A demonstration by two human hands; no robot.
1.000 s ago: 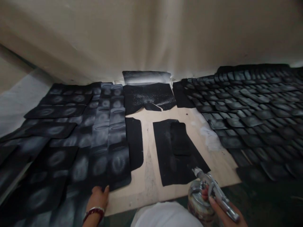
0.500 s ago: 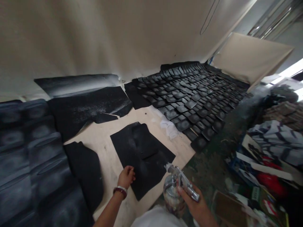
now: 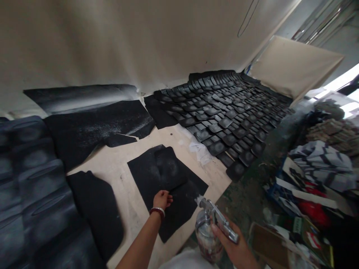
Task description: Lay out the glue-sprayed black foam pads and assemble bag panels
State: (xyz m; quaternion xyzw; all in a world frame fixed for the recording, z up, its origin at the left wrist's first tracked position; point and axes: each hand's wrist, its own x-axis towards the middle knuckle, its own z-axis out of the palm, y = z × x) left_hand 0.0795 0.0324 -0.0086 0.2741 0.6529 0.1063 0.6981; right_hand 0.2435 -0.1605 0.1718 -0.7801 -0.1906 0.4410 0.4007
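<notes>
The small black piece (image 3: 169, 170) lay by the far corner of the black sheet (image 3: 175, 216), its near edge beside the left hand (image 3: 162, 200), fingers bunched, pinch unclear; the right hand (image 3: 232, 239) had its fingers clasped round the spray gun (image 3: 218, 218).

The left hand (image 3: 163, 199) wears a dark red bracelet (image 3: 156, 212) beside a pale band (image 3: 162, 211); white clothing (image 3: 187, 260) shows below.

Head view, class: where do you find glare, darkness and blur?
Head view: white glare near the right edge, deep darkness toward the lower right corner; same head view: the striped cloth looks smeared, the spray gun somewhat crisper.
</notes>
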